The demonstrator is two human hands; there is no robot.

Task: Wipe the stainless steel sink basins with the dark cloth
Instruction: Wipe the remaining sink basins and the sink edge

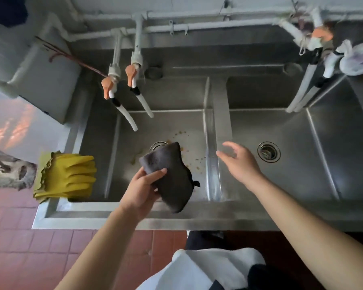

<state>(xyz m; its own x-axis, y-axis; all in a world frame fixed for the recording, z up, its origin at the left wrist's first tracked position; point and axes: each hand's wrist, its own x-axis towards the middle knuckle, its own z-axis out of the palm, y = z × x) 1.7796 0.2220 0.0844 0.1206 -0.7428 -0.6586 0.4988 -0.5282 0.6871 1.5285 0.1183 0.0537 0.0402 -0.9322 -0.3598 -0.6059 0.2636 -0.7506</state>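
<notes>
Two steel basins lie side by side, the left basin and the right basin, with a narrow divider between them. The left hand holds the dark cloth above the left basin, its fingers closed around the lower edge of the cloth. The right hand hovers over the divider, fingers spread and holding nothing. Brown spots show near the left drain. Yellow gloves hang over the left rim.
</notes>
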